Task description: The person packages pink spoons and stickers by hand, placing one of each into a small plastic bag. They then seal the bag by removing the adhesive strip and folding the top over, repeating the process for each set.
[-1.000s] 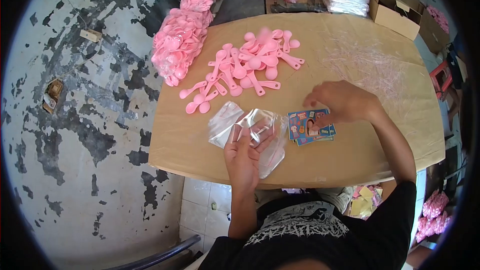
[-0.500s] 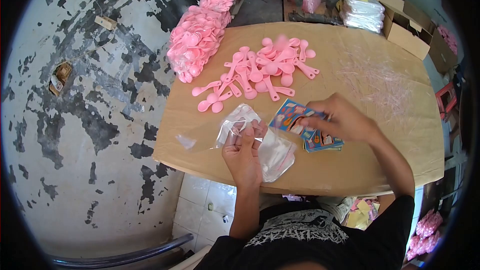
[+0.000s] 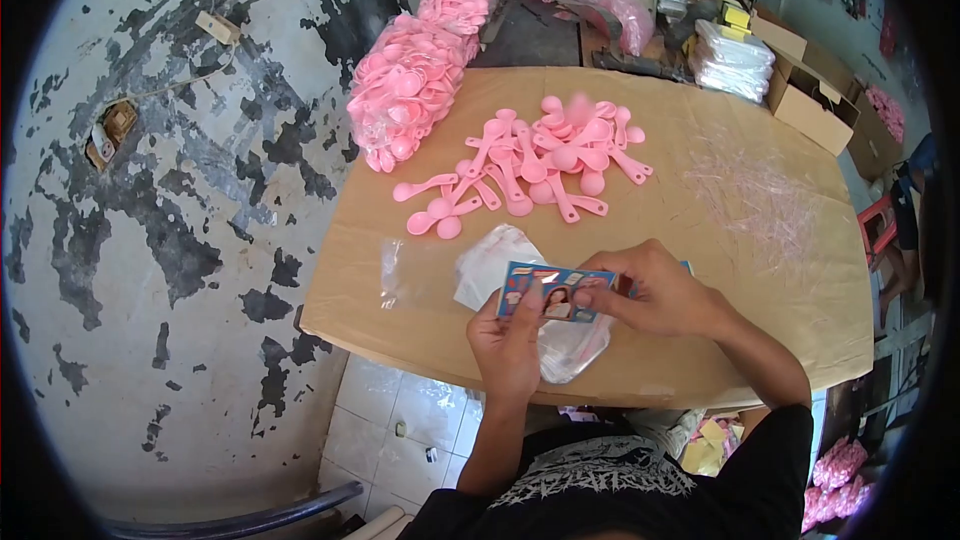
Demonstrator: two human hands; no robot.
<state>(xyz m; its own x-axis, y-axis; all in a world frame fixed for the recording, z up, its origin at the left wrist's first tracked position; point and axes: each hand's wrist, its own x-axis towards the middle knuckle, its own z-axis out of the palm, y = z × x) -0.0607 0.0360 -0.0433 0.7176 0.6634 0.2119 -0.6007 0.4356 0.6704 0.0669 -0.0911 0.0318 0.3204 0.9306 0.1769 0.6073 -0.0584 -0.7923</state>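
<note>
A blue printed card [image 3: 555, 292] is held between both hands, above the front part of the table. My left hand [image 3: 508, 340] pinches its left end, thumb on top. My right hand [image 3: 650, 290] grips the right end with thumb and fingers. Beneath the card lie clear plastic bags [image 3: 574, 352], partly covered by it and my left hand. The stack of cards is mostly hidden behind my right hand; only a small blue corner shows. Farther back, pink spoons [image 3: 520, 162] lie in a loose pile on the brown paper table cover [image 3: 400, 330].
Bagged pink spoons [image 3: 405, 85] stand at the back left. Thin clear strips [image 3: 755, 195] lie on the right. Stacked plastic bags [image 3: 733, 60] and an open cardboard box [image 3: 815, 105] are at the back right. Part of another person [image 3: 905, 230] shows at the right edge.
My right hand has brought the card left, and my left hand now holds its other end. A clear bag near my left hand now lies on the table. The camera view has shifted slightly.
</note>
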